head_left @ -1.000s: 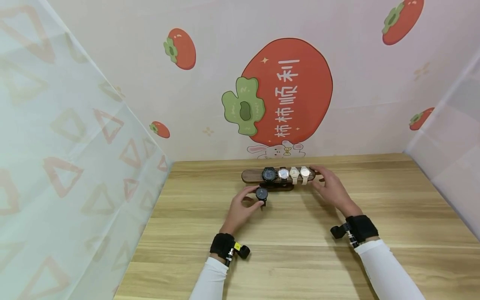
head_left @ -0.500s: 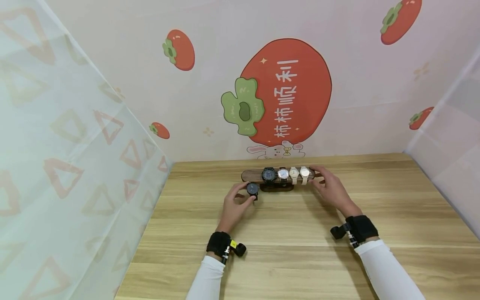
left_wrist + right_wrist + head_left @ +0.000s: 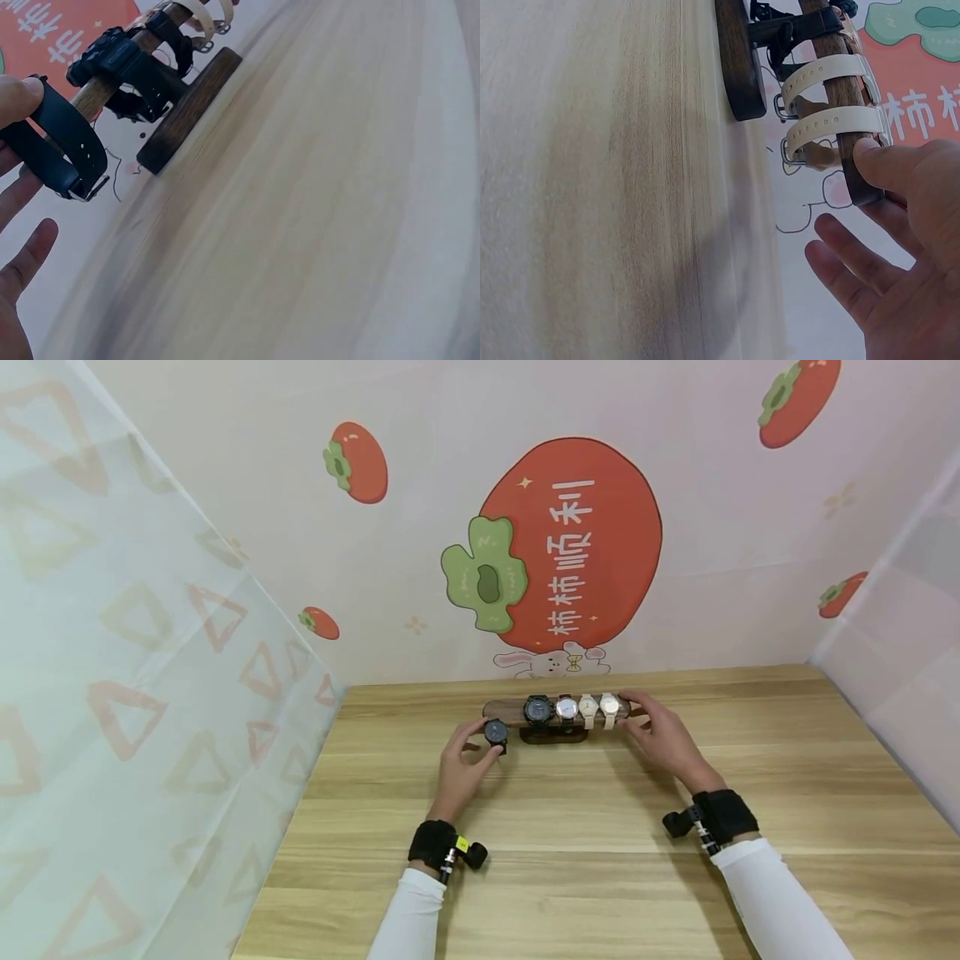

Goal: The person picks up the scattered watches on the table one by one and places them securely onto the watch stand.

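My left hand (image 3: 459,774) pinches a black wristwatch (image 3: 495,732) between thumb and fingers at the left end of the wooden watch stand (image 3: 513,713). In the left wrist view its buckled black strap (image 3: 81,146) forms a loop at the bar's end; how far the bar sits inside it I cannot tell. With thumb and fingers, my right hand (image 3: 666,739) grips the bar's right end. Along the bar sit a large black watch (image 3: 537,710), a white-faced watch on a dark strap (image 3: 566,707) and two cream watches (image 3: 588,707).
The stand's dark base (image 3: 742,75) rests on the wood-grain table (image 3: 570,877), close to the back wall. Printed sheets with persimmons cover that wall (image 3: 720,527), and a patterned sheet (image 3: 165,635) rises along the left side.
My left hand has carried the black watch leftward and slightly back, from in front of the base to the bar's left end. My right hand keeps its grip on the other end.
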The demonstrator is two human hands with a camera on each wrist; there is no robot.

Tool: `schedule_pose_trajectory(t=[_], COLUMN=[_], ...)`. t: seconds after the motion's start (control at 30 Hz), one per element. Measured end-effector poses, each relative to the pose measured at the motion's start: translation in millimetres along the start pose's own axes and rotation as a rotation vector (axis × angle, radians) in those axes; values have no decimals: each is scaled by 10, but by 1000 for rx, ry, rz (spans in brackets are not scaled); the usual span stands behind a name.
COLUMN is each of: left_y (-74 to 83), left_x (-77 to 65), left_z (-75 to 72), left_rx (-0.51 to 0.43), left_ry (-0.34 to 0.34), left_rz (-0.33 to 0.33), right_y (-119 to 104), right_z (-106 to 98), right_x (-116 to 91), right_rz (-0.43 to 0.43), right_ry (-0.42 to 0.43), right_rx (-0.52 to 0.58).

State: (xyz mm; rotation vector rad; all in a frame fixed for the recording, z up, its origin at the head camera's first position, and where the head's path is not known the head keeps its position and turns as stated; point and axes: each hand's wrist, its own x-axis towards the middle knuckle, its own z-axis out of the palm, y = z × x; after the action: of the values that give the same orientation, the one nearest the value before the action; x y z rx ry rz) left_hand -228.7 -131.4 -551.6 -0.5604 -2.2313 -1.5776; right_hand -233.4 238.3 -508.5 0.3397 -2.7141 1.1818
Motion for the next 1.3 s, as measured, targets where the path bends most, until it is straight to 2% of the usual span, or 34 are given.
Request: schedule_pose_trajectory(t=[0.67, 0.93, 1.13, 1.3], left_y=[-26, -87, -79, -74], left_x=[91, 148, 203, 245], left_z=[-130, -183, -183, -181], left_rx=[51, -1, -27, -10], left_ry=[52, 75, 62, 29], left_rz=[-6, -37, -77, -74], right_y=[60, 52, 56, 57], right_z=[0, -6, -8, -8], right_x=[8, 8, 6, 9], right_rz=[-23, -19, -18, -19], right_ry=[13, 6, 3, 5], right_rx=[-20, -19, -19, -18])
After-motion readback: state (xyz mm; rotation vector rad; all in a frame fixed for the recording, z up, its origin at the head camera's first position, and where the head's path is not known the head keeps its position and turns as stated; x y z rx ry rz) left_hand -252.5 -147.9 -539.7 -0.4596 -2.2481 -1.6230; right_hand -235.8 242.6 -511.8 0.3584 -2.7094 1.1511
